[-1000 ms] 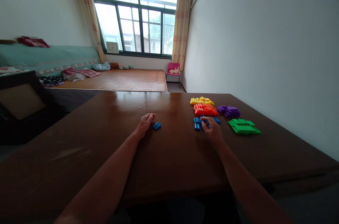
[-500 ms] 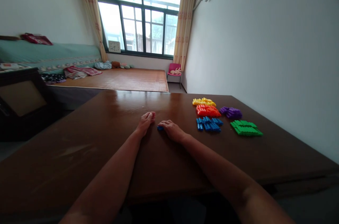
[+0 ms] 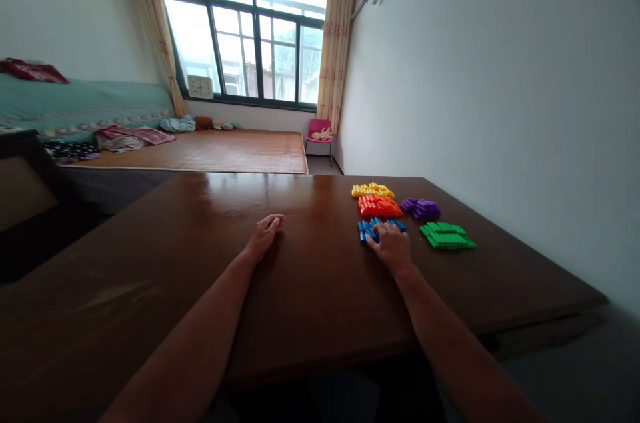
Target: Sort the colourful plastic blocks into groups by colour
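Several blue pieces (image 3: 363, 232) lie in a group on the right half of the brown table (image 3: 300, 303). My right hand (image 3: 393, 244) is over their near side, fingers bent down onto them; whether it grips one is hidden. My left hand (image 3: 265, 234) rests near the table's middle with its fingers curled together, and what is inside, if anything, cannot be made out. Behind the blue group are orange-red pieces (image 3: 379, 206) and yellow pieces (image 3: 373, 191). Purple pieces (image 3: 421, 208) and green pieces (image 3: 447, 236) lie farther right.
Beyond the table stands a bed (image 3: 240, 148) with cloths on it, next to a pink chair (image 3: 319, 129). A dark cabinet (image 3: 37, 209) is at the left. A white wall (image 3: 475, 109) runs along the right side.
My right hand has moved right, from the blue piece near the table's middle to the blue group. That piece no longer shows at the middle. The view has turned slightly right.
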Available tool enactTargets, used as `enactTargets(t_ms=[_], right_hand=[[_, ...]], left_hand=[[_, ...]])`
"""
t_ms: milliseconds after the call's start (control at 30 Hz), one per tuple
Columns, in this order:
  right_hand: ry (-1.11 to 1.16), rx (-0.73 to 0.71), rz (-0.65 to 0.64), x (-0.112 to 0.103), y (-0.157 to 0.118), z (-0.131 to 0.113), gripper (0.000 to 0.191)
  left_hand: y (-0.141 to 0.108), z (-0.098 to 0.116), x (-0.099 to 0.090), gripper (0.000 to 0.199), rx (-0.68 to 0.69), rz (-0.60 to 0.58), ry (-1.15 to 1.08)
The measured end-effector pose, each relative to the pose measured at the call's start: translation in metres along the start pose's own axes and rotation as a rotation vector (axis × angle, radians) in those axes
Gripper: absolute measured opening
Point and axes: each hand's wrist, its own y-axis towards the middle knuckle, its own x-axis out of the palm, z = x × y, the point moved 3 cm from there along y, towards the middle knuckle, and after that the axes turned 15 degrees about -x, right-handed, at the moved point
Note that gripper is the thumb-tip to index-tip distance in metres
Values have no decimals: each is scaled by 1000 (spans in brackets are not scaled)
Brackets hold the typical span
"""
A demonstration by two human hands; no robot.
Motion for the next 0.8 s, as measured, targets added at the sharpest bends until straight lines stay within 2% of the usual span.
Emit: enactTargets(t_ms=[100,233,300,400,467,533,700,800], right_hand=[[22,24,58,0,-3,1,29],[189,120,252,-3,-7,20,39],[257,177,338,-3,-11,32,41],[334,185,370,-3,-15,37,41],[375,129,334,-2,-16,26,39],[402,26,242,-1,-16,6,37],[440,-357,-132,9,-18,-47,35],[453,-402,-199,12,-18,-54,34]], left_hand=[[-1,1,-2,49,10,6,-11],[-1,1,0,43,41,14,57],[-2,3,3,33,99,44,191],[-8,4,12,21,255,63,463],[-14,2,20,20,345,8,625],[-20,-1,26,24,381,-55,748],[-29,-2,29,32,369,-81,876],[-33,-1,29,35,372,-86,934]])
